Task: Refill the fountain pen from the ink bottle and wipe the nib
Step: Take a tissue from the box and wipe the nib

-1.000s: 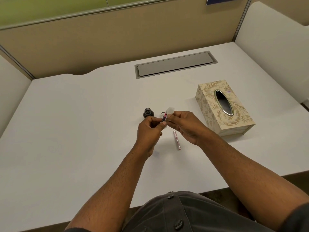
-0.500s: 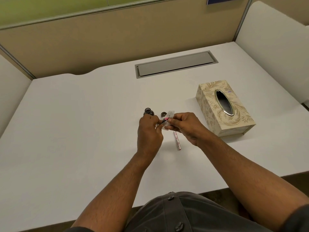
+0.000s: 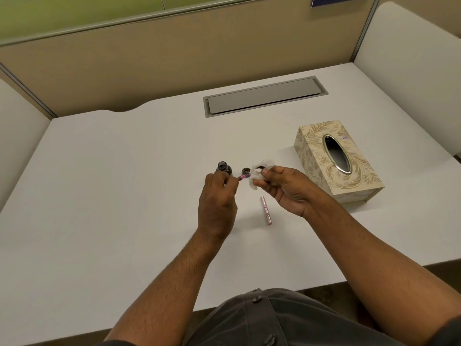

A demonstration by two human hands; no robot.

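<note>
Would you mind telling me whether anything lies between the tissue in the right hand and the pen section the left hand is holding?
Nothing visible does. The left hand pinches the pen, its tip pointing at the tissue gripped in the right hand. The bottle cap sits just behind that gap, not in it.

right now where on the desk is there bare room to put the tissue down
Bare desk lies left of the ink bottle, and between the bottle and the grey cable hatch. It is crowded around the bottle cap, pen cap and tissue box.
</note>
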